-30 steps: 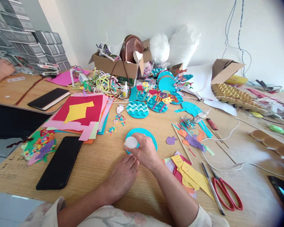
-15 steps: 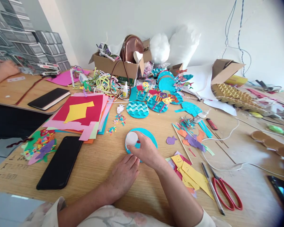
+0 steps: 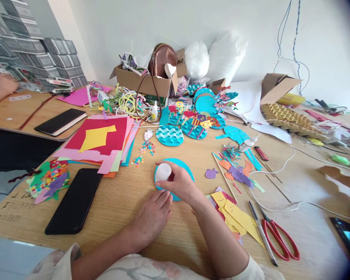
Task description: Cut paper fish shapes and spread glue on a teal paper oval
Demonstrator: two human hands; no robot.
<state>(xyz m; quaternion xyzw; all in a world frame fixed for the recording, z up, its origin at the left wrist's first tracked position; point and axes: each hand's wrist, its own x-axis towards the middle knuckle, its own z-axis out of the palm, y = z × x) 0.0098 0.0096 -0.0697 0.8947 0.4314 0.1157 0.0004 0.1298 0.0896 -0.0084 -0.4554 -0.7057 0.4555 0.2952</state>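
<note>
A bright blue oval card (image 3: 183, 166) lies flat on the table in front of me. My right hand (image 3: 179, 181) is curled round a thick white tube (image 3: 163, 172), which looks like a glue stick with its round end up. The tube's lower part is hidden by the fingers, over the left half of the card. My left hand (image 3: 154, 217) lies flat, its fingertips at the card's near edge. To the right is a small purple fish-shaped paper cutout (image 3: 211, 173).
Coloured paper sheets (image 3: 105, 134) and a black phone (image 3: 74, 202) are on the left. Red-handled scissors (image 3: 280, 239), a pen (image 3: 262, 233) and yellow paper scraps (image 3: 239, 216) lie at right. Decorated blue ovals (image 3: 169, 135) and a glue bottle (image 3: 154, 112) stand behind. Another person's hand (image 3: 6, 83) is far left.
My right hand has shifted the white tube slightly to the right over the blue card, and its tilt has changed. My left hand has stayed in place.
</note>
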